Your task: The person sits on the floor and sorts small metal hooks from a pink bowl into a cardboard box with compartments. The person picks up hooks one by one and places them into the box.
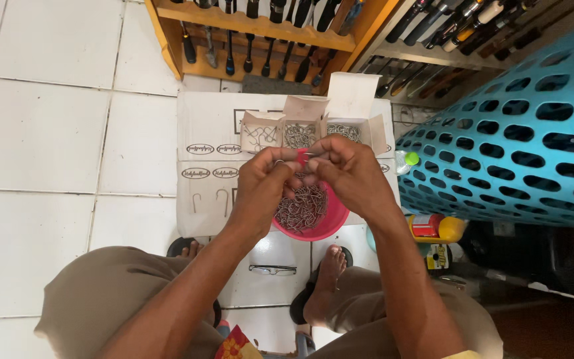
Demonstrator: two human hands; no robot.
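Above a pink bowl (323, 226) of metal hooks (300, 207), one hook (313, 155) is pinched between the left hand (265, 183) and right hand (351, 173), each grip closed narrowly, seemingly for sorting.

Khaki shorts, bare arms, dark sandals (308, 302)

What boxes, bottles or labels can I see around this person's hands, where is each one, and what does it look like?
Three small open cardboard boxes: in a row beyond the hands, white-flapped, holding metal hooks.
Flattened white cardboard sheet: on the floor under the boxes, with oval black logos.
Yellow bottle: lying at right by the blue basket, red label.
Small yellow printed package: on the floor just below the bottle.
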